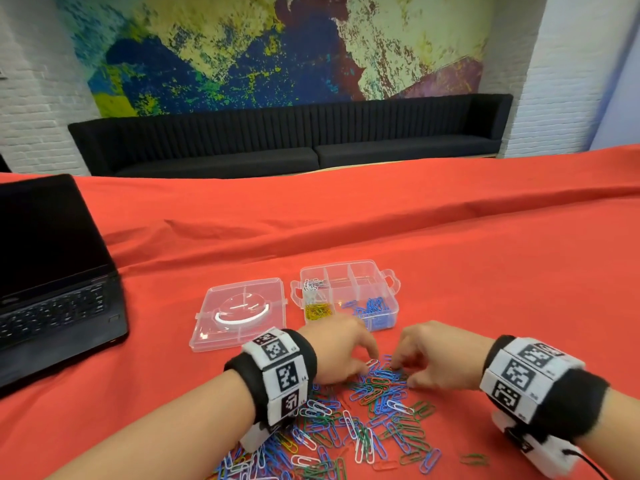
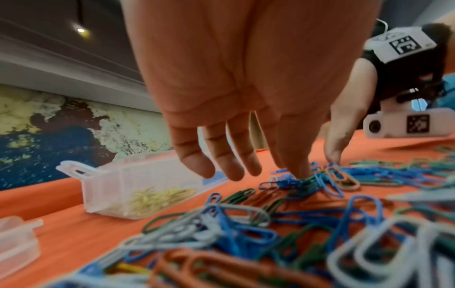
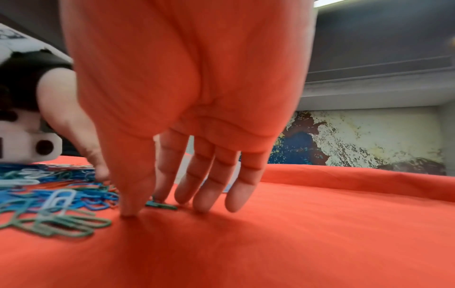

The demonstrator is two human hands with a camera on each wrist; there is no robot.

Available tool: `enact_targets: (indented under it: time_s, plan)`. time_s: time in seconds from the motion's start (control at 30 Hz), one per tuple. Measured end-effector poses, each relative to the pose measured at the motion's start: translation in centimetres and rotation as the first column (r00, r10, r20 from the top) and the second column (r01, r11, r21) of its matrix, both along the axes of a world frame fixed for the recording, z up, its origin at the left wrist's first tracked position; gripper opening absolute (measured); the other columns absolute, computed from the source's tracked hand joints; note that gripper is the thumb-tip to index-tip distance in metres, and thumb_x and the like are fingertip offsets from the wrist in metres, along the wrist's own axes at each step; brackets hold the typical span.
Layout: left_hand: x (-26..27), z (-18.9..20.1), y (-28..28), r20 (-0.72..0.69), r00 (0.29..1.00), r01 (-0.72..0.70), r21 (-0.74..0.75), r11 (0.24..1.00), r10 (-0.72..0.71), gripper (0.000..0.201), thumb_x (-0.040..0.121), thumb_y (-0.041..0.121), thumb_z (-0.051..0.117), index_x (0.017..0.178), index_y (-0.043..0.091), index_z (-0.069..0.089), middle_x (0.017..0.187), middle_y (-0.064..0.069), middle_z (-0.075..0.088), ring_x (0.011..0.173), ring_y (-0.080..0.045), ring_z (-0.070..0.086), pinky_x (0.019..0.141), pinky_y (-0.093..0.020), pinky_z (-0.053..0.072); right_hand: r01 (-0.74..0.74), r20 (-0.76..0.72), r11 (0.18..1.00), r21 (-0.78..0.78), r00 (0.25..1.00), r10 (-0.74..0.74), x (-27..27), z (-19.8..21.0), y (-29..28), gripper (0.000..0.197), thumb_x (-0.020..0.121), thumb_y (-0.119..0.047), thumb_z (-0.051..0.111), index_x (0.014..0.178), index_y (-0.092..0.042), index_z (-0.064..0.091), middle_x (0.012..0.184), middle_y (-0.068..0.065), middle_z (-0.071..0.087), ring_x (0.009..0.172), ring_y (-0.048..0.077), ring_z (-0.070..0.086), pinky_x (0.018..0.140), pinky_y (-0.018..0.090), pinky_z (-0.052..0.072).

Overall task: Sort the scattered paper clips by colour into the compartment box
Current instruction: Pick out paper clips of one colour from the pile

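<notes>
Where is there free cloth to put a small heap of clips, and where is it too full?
Bare red cloth lies right of the compartment box, and between the laptop and the lid. It is crowded at the clip pile, where the left hand and right hand work.

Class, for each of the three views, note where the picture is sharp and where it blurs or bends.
Head view: sharp on the compartment box, table edge bowed by the wide lens. Left wrist view: nearest paper clips blurred, left hand fairly clear. Right wrist view: right hand soft, tinted red by the cloth.
</notes>
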State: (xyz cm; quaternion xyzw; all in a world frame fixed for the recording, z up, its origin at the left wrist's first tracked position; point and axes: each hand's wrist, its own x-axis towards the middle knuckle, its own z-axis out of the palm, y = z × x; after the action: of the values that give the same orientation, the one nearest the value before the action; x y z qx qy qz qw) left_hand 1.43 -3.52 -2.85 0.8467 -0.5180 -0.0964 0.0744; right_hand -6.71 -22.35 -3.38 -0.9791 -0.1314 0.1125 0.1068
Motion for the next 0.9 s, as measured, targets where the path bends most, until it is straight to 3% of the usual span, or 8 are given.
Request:
enact_targets:
  time_s: [0.17, 0.33, 0.47, 0.63, 0.7, 0.77, 0.83, 0.9]
  plan:
    - [-0.2, -0.1, 0.2, -0.036, 0.999, -0.032, 0.147, 0.989, 0.038, 0.017, 0.086, 0.022, 0.066, 0.102, 0.019, 0.070, 0.101, -0.001, 0.068, 0.091, -0.018, 0.061, 0.073, -0.023, 0.042, 0.143, 0.036, 0.989, -0.040, 0.989, -0.141, -1.3, 0.4, -0.6, 0.020, 0.082, -0.030, 0.065, 0.101, -0.023, 0.070, 0.092, -0.011, 0.057, 0.095, 0.013, 0.059, 0.081, 0.022, 0.043]
    - [-0.2, 0.4, 0.5, -0.076, 0.988, -0.119, 0.172, 0.978, 0.133, 0.011, 0.089, 0.020, 0.062, 0.092, 0.013, 0.070, 0.092, -0.003, 0.070, 0.080, -0.016, 0.059, 0.073, -0.025, 0.047, 0.270, 0.095, 0.963, 0.003, 0.958, -0.269, 1.2, 0.4, 0.3, 0.021, 0.090, -0.026, 0.058, 0.105, -0.020, 0.071, 0.107, 0.001, 0.070, 0.103, 0.018, 0.062, 0.087, 0.022, 0.043]
    - [-0.2, 0.4, 0.7, -0.117, 0.981, -0.140, 0.138, 0.980, 0.157, 0.012, 0.089, 0.021, 0.062, 0.091, 0.012, 0.070, 0.083, 0.000, 0.066, 0.075, -0.012, 0.056, 0.069, -0.021, 0.042, 0.308, 0.030, 0.951, -0.018, 0.951, -0.307, 2.7, -0.5, 0.9, 0.009, 0.080, -0.020, 0.068, 0.087, -0.019, 0.072, 0.090, 0.003, 0.071, 0.086, 0.021, 0.065, 0.079, 0.028, 0.053]
    - [-0.2, 0.0, 0.4, -0.146, 0.979, -0.122, 0.126, 0.985, 0.140, 0.010, 0.085, 0.020, 0.068, 0.086, 0.010, 0.069, 0.069, 0.006, 0.058, 0.064, -0.007, 0.052, 0.062, -0.019, 0.040, 0.377, -0.134, 0.924, 0.064, 0.921, -0.367, 1.3, -0.1, 0.0, 0.019, 0.081, -0.008, 0.057, 0.069, -0.022, 0.060, 0.064, -0.008, 0.058, 0.056, 0.003, 0.053, 0.056, 0.013, 0.046]
    - [0.0, 0.2, 0.3, -0.158, 0.978, -0.118, 0.135, 0.984, 0.138, 0.008, 0.085, 0.018, 0.068, 0.083, 0.010, 0.069, 0.065, 0.009, 0.057, 0.058, -0.002, 0.050, 0.056, -0.014, 0.038, 0.480, -0.279, 0.805, 0.349, 0.873, -0.400, 0.5, -0.2, -0.6, 0.021, 0.084, -0.002, 0.053, 0.070, -0.017, 0.058, 0.062, 0.000, 0.056, 0.051, 0.007, 0.054, 0.052, 0.017, 0.048]
    - [0.3, 0.4, 0.5, -0.220, 0.962, -0.145, 0.096, 0.985, 0.163, 0.007, 0.084, 0.018, 0.070, 0.078, 0.015, 0.068, 0.063, 0.012, 0.057, 0.054, 0.002, 0.050, 0.054, -0.010, 0.037, 0.599, -0.448, 0.457, 0.657, 0.798, -0.403, -0.1, 0.1, -0.8, 0.022, 0.087, 0.003, 0.044, 0.072, -0.009, 0.053, 0.062, 0.008, 0.049, 0.051, 0.014, 0.055, 0.046, 0.023, 0.047]
    - [0.7, 0.6, 0.9, -0.338, 0.922, -0.197, 0.015, 0.980, 0.190, 0.014, 0.083, 0.015, 0.071, 0.072, 0.020, 0.065, 0.060, 0.012, 0.058, 0.050, 0.005, 0.051, 0.054, -0.010, 0.039, 0.650, -0.559, 0.206, 0.732, 0.745, -0.365, -0.3, 0.5, -0.6, 0.024, 0.088, 0.002, 0.036, 0.070, -0.009, 0.049, 0.063, 0.008, 0.044, 0.050, 0.017, 0.051, 0.043, 0.021, 0.039]
    - [1.0, 0.4, 1.3, -0.501, 0.838, -0.289, -0.073, 0.954, 0.216, 0.011, 0.084, 0.008, 0.070, 0.080, 0.017, 0.065, 0.061, 0.008, 0.060, 0.050, 0.004, 0.054, 0.054, -0.011, 0.043, 0.675, -0.582, 0.238, 0.698, 0.729, -0.362, -0.1, 0.6, 0.2, 0.025, 0.087, -0.001, 0.034, 0.071, -0.011, 0.050, 0.062, 0.005, 0.042, 0.046, 0.015, 0.042, 0.041, 0.019, 0.032]
